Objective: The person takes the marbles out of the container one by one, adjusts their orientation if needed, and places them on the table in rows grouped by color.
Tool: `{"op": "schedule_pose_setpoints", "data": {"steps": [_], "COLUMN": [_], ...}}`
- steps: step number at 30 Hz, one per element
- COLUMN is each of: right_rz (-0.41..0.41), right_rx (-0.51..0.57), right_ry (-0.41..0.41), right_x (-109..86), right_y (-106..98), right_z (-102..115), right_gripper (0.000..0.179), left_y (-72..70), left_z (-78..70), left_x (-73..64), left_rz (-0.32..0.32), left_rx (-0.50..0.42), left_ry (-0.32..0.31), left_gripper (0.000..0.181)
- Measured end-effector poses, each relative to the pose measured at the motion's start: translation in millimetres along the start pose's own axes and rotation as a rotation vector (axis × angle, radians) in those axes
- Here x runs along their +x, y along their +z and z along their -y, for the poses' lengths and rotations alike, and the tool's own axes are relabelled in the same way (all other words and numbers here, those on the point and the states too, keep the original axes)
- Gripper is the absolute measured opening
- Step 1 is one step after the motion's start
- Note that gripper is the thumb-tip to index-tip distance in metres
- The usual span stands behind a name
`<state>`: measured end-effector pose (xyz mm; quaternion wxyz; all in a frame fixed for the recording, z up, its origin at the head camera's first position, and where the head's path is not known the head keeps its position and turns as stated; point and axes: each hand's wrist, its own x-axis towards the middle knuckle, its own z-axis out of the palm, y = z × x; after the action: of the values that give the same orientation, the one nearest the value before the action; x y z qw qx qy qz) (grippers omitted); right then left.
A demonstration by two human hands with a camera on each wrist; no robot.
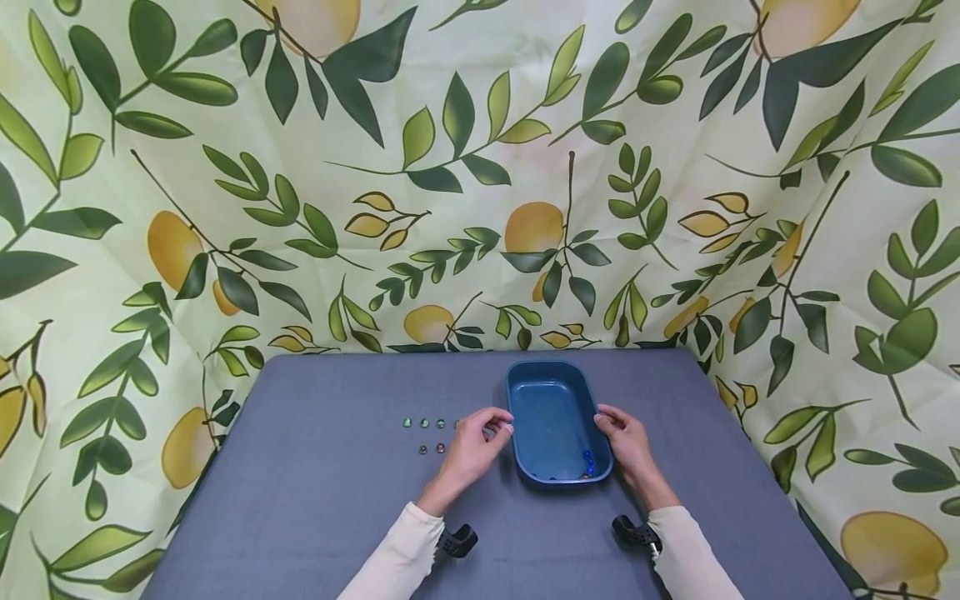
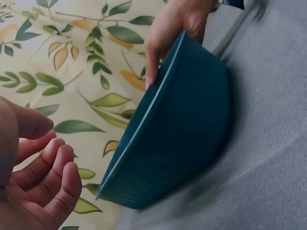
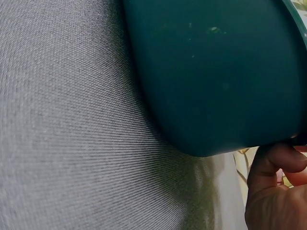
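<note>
A blue plastic tub (image 1: 551,421) stands on the right half of the table, with several small dark blue marbles (image 1: 588,462) in its near right corner. My right hand (image 1: 632,452) grips the tub's right rim, and in the left wrist view a finger reaches over the edge. Beside the left rim is my left hand (image 1: 472,450), fingers loosely bent. The left wrist view shows that hand (image 2: 41,177) apart from the tub wall (image 2: 177,129), with nothing visible in it. Left of it lie green marbles (image 1: 424,422) in a row and brownish marbles (image 1: 441,448) nearer me; the hand partly covers them.
A grey-blue cloth (image 1: 322,500) covers the table. Behind and at both sides hangs a curtain (image 1: 465,208) printed with leaves and yellow fruit. Black wrist mounts (image 1: 459,542) sit at both cuffs.
</note>
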<state>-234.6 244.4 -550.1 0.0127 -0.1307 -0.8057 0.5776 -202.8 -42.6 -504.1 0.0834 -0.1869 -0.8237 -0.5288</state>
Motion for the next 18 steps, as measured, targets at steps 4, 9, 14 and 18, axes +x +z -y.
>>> {"op": "schedule_pose_setpoints", "data": {"steps": [4,9,14,18], "right_rz": [0.000,-0.013,-0.016,-0.017], "right_rx": [0.011,0.023,0.010,0.007], "right_ry": [0.008,0.018,0.022,0.017], "right_x": [0.6,2.5,1.9,2.1], "right_y": [0.9,2.9,2.8,2.7], "right_z": [0.4,0.8,1.2,1.8], "right_gripper": [0.041,0.041,0.041,0.041], "left_y": [3.8,5.1,5.4,4.8], "left_z": [-2.2,-2.4,-2.3,-2.9], "left_x": [-0.2,-1.2,-1.4,-1.5], "left_rz": [0.011,0.015,0.018,0.018], "left_rx": [-0.007,-0.009,-0.010,-0.017], "left_ry": [0.002,-0.001,-0.004,-0.010], "left_gripper": [0.013,0.013,0.012,0.012]}}
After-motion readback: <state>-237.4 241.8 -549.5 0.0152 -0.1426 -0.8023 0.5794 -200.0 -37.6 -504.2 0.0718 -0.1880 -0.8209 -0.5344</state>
